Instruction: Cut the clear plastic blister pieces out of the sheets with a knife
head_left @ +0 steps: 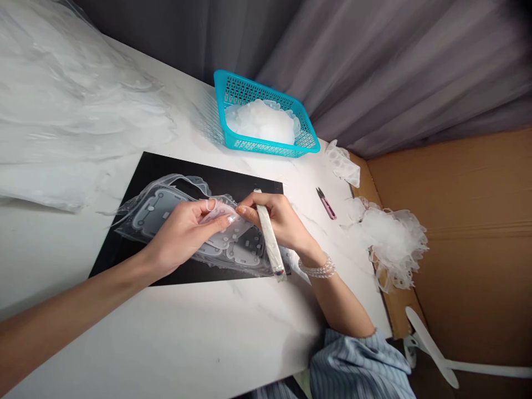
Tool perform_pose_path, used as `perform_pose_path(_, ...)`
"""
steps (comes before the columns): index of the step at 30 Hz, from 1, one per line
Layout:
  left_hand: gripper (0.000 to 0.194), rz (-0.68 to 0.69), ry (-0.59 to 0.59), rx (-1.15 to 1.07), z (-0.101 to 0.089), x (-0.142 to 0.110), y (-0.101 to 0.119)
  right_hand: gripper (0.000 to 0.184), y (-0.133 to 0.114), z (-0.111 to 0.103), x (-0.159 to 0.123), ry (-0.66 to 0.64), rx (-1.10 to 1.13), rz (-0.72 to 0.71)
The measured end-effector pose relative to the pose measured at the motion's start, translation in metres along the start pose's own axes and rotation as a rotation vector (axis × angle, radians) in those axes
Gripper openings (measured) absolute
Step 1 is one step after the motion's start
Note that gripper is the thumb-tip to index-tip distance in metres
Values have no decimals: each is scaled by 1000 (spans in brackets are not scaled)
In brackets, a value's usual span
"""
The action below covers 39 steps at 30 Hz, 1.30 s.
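Observation:
My left hand [183,235] pinches the edge of a sheer ruffled fabric piece [160,213] between thumb and fingers. The piece lies spread over a black mat [166,169], and its rounded outline shows grey through the layers. My right hand [278,219] grips a white wrapped stick [270,246], which stands tilted over the fabric, its lower end near the mat's front edge. The fingertips of my two hands are close together above the fabric. A pearl bracelet [316,269] circles my right wrist.
A teal plastic basket [266,147] holds white tulle. Pink-handled thread snips [326,204] lie on the white marble table [233,327]. White ruffle heaps [390,244] sit at the right edge, sheer white fabric [75,100] at left, grey curtain and cardboard beyond.

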<state>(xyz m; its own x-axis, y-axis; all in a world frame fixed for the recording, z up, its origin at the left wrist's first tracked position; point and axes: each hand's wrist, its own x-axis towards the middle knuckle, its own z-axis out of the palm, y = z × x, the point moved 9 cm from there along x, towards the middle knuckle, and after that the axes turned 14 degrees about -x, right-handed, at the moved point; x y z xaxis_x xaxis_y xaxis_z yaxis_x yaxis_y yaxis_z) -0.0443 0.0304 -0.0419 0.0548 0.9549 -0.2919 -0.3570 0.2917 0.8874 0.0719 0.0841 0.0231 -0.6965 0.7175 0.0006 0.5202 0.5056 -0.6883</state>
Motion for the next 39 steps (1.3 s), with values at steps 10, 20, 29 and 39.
perform_pose_path(10, 26, 27, -86, -23, 3, 2, -1, 29, -5, -2, -4, 95, -63, 21)
perform_pose_path(20, 23, 5, -145, -73, 10, 0, 2, 28, 14, -4, -2, 154, 59, 122)
perform_pose_path(29, 21, -78, -113, -344, 7, 3, -3, 33, 6, 3, -1, 164, 324, 133)
perform_pose_path(39, 10, -51, -90, -402, 2, 5, -5, 21, -3, -2, -5, 346, 97, -12)
